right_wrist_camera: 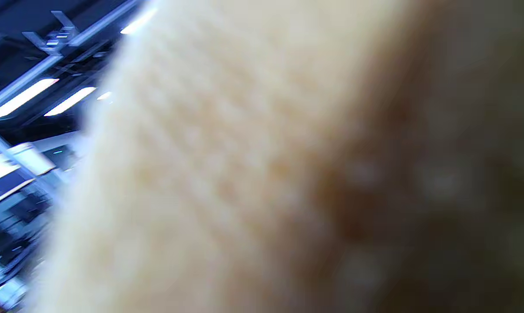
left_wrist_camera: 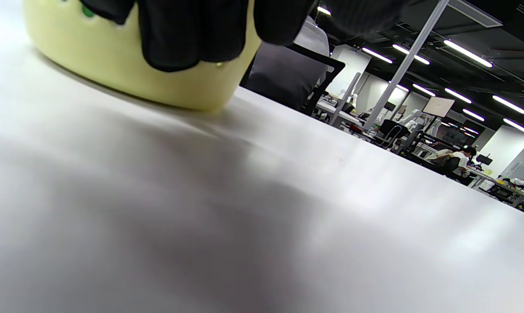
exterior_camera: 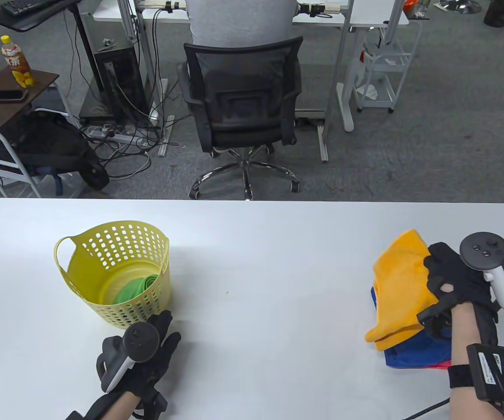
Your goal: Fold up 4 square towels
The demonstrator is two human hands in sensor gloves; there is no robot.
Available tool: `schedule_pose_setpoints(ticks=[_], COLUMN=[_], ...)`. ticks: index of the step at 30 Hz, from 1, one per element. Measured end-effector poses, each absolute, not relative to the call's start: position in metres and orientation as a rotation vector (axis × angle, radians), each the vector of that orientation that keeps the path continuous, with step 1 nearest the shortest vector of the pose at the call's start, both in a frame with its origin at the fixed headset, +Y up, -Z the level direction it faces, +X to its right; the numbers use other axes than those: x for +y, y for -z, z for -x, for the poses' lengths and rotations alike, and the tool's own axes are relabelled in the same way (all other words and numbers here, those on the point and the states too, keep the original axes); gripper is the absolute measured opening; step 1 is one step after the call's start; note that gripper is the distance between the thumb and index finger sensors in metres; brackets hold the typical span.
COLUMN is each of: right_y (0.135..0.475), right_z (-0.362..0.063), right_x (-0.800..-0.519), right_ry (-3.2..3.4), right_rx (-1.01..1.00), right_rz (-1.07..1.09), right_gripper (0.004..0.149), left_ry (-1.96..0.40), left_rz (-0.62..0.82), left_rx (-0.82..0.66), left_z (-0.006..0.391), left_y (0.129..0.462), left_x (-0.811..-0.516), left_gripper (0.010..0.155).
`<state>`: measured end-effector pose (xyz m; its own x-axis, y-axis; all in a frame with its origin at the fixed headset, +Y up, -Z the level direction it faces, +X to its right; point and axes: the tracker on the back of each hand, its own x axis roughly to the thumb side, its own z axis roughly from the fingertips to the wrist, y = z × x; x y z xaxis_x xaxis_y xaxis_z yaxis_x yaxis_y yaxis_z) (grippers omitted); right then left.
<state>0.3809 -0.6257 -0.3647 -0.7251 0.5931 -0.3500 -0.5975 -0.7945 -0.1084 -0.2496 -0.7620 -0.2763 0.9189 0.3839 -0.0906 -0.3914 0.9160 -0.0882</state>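
Gripping the top of the pile, the right hand (exterior_camera: 451, 280) has its fingers curled into the edge of the orange towel (exterior_camera: 403, 284), which lies uppermost on a stack at the right side of the white worktop (exterior_camera: 269, 280). Three towels can be counted in that stack: the orange one, a blue towel (exterior_camera: 414, 352) under it, and a thin strip of a red towel (exterior_camera: 440, 364) showing at the bottom edge. A fourth, the green towel (exterior_camera: 136, 289), lies inside the one yellow basket (exterior_camera: 116, 245) standing at the left of the worktop, well apart from the stack. The left hand (exterior_camera: 147, 350) lies on the worktop just in front of the basket, fingers extended and relaxed, holding nothing; in the left wrist view its fingertips (left_wrist_camera: 179, 39) hang right against the basket wall (left_wrist_camera: 114, 74), though touch cannot be confirmed. The right wrist view is filled with blurred pale orange cloth (right_wrist_camera: 227, 174). Beyond the worktop stands one black office chair (exterior_camera: 243, 100).
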Motion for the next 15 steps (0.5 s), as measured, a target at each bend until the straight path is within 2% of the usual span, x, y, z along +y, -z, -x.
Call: schedule_pose_setpoints(ticks=[4,7,8,11,15], right_y=[0.366,0.361,0.359,0.356,0.356], right_z=[-0.431,-0.453,-0.457,-0.458,-0.43], right_x=[-0.686,-0.725,-0.733,-0.746,-0.726], right_ry=[-2.393,-2.442,-2.467,-2.517,-2.584], right_rx=[0.029,-0.007,0.006,0.106,0.02], right_rz=[0.759,1.123,1.216,1.337,1.199], right_gripper=[0.04,0.043,0.049,0.063,0.076], left_ry=[-0.396,-0.389,-0.386,-0.371,-0.357], left_rz=[0.086,0.079,0.08,0.089,0.117], left_rx=[0.074,0.077,0.078,0.08,0.078], left_z=[0.249,0.249,0.249,0.249,0.248], left_y=[0.275,0.275,0.275,0.276,0.277], left_x=[-0.76,-0.761,-0.761,-0.764,-0.77], left_gripper=[0.067,0.067,0.067,0.067,0.068])
